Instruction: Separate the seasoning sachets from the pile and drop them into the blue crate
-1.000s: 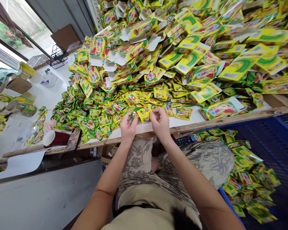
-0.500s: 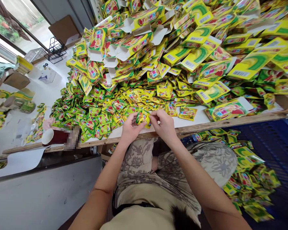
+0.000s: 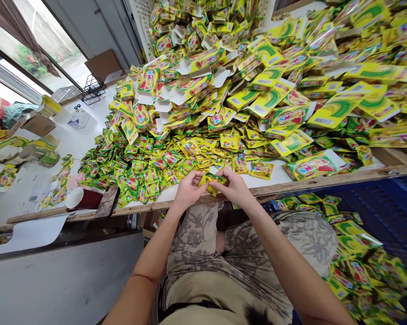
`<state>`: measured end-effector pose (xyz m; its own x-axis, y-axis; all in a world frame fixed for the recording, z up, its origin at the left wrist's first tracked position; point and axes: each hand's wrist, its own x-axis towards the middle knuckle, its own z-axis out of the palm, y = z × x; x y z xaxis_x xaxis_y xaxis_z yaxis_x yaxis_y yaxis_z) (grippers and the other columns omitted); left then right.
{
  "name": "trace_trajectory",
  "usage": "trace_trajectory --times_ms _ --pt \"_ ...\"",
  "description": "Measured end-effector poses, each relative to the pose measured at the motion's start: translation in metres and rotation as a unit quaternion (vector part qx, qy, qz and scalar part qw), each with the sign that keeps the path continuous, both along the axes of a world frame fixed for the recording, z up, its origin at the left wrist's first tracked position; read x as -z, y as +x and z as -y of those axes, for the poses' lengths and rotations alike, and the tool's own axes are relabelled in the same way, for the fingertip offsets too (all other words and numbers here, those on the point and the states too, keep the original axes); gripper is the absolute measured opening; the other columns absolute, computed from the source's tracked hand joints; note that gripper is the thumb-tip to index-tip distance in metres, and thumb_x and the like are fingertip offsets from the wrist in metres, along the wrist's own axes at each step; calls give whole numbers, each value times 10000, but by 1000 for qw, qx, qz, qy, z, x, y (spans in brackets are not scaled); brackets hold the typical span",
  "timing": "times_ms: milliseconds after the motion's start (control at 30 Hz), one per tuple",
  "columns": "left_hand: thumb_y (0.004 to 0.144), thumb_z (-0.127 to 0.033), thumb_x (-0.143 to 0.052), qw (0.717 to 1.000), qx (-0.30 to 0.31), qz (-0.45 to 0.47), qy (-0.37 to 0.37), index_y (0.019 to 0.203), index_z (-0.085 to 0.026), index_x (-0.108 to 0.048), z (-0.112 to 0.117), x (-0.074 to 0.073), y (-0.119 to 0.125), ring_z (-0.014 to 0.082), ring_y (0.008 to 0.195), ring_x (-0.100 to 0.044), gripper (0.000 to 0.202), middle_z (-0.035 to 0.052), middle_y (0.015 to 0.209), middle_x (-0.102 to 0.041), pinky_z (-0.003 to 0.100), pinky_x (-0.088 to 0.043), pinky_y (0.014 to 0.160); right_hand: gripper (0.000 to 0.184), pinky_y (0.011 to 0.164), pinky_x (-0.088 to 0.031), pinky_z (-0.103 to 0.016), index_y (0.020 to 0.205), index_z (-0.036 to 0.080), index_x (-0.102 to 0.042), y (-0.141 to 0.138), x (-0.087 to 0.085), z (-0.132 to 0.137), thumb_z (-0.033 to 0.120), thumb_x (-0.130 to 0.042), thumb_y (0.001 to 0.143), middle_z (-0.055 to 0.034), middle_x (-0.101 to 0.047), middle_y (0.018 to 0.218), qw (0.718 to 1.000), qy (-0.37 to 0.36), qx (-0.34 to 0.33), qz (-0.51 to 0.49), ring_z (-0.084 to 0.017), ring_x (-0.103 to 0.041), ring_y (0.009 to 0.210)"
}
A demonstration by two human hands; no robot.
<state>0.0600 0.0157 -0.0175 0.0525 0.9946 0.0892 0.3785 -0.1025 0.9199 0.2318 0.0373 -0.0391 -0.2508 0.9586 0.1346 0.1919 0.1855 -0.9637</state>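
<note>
Between my two hands, just above the table's front edge, are small yellow-and-green candy packets (image 3: 210, 180); how many is hard to tell. My left hand (image 3: 190, 190) pinches them from the left side with fingers closed. From the right, my right hand (image 3: 236, 187) grips their other end between thumb and fingers. Loose yellow candy packets (image 3: 262, 169) lie just beyond my right hand. A big heap of green candy packets (image 3: 133, 183) spreads to the left of my hands.
Flattened and part-open yellow cartons (image 3: 274, 101) are piled behind the packets. A dark red cup (image 3: 88, 198) and a phone (image 3: 108, 201) lie near the left table edge. Filled cartons (image 3: 355, 271) rest in a blue crate (image 3: 393, 203) low on the right.
The view has tilted up, showing more of the pile's back and a white crate there. My hands still hold the packets, which now sit more sideways between my fingers.
</note>
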Motion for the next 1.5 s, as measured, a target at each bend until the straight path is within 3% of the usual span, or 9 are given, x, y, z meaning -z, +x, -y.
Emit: trace_trajectory --times_ms 200,400,600,800,1000,1100,1267,1400,1500 --pt "728 -200 -709 996 88 -25 -18 996 -187 -632 -15 -20 -3 133 791 -644 279 57 972 -683 255 -530 710 265 582 -423 -281 841 214 -575 10 -4 -7 438 -692 760 24 -602 690 995 7 -76 68 -172 -542 642" --pt "859 -327 -623 992 -65 89 -62 1184 -147 -501 -94 -50 18 101 613 -634 390 96 1003 -660 224 -520 542 360 820 -485 -378 955 205 -615 22 17 -21 451 -735 720 -37 -683 947 995 -36 84 -36 -227 -616 890" --pt "819 -364 -690 973 -122 129 -145 1241 -115 -411 -168 -40 61 147 527 -655 563 80 866 -666 279 -547 556 388 834 -486 -361 954 226 -580 28 30 -18 413 -783 681 5 -659 882 983 -60 143 -93 -193 -605 847" --pt "881 -213 -564 977 -98 122 -142 988 -164 -492 -146 -27 54 79 449 -576 138 -16 727 -590 254 -539 527 312 800 -514 -337 876 242 -552 27 20 -18 360 -769 685 24 -620 829 934 -88 205 -278 -153 -600 753" --pt "802 -482 -688 985 -121 66 -105 1186 -146 -385 -152 -42 67 226 852 -698 594 153 1088 -604 345 -561 744 366 733 -554 -374 871 256 -523 21 11 -26 324 -780 620 -4 -635 877 900 -123 226 -352 -187 -637 764" --pt "678 -512 -796 978 -202 0 -61 1210 -124 -366 -173 -47 95 362 1243 -523 787 265 1311 -460 427 -478 955 379 769 -544 -358 869 245 -534 22 12 -26 338 -800 615 5 -627 858 907 -117 223 -336 -165 -625 749" --pt "689 -413 -803 967 -244 -46 -60 1242 -154 -329 -186 -49 117 416 1370 -333 773 279 1422 -339 517 -358 1048 387 810 -520 -316 874 234 -546 24 18 -22 371 -807 623 24 -622 850 916 -78 224 -322 -134 -605 755" --pt "720 -332 -763 974 -203 -95 -32 1179 -162 -406 -153 -46 97 394 1331 -378 606 232 1328 -452 510 -332 1064 416 843 -525 -333 959 249 -552 25 22 -20 388 -792 648 17 -627 911 910 -61 237 -333 -143 -624 813" --pt "780 -371 -698 994 -86 -63 8 1194 -176 -435 -106 -34 70 325 1228 -482 528 166 1196 -560 466 -380 1027 376 853 -536 -356 979 265 -548 29 24 -21 422 -750 703 -3 -638 988 902 -48 231 -360 -165 -642 905"
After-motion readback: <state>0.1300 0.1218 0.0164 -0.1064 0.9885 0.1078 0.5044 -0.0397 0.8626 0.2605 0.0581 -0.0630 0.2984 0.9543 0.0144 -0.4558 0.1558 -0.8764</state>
